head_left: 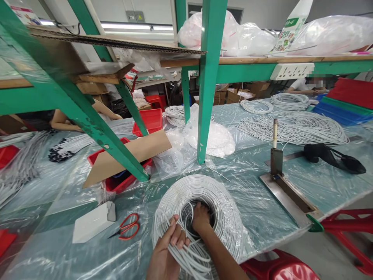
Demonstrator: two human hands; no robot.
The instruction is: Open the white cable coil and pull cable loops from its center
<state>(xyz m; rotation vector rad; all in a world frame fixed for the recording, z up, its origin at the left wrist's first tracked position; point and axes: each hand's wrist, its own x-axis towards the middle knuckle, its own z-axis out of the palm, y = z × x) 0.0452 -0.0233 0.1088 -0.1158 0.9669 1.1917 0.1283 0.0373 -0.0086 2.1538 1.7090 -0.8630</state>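
A large coil of white cable (227,206) lies on the plastic-covered table near its front edge. My left hand (171,241) is closed around several loose strands of the cable at the coil's near left side. Into the coil's dark centre hole reaches my right hand (201,217); its fingers are partly hidden there, and I cannot make out what they hold. Left of the coil lie scissors with orange handles (129,227), and beside them a white box (94,223).
A green post (208,97) stands just beyond the coil. A metal cutter (287,194) with an upright handle sits to the right, near a black strap (332,155). Cardboard (131,157) covers a red bin. More cable coils (294,126) lie behind. Red stools (279,268) stand below the edge.
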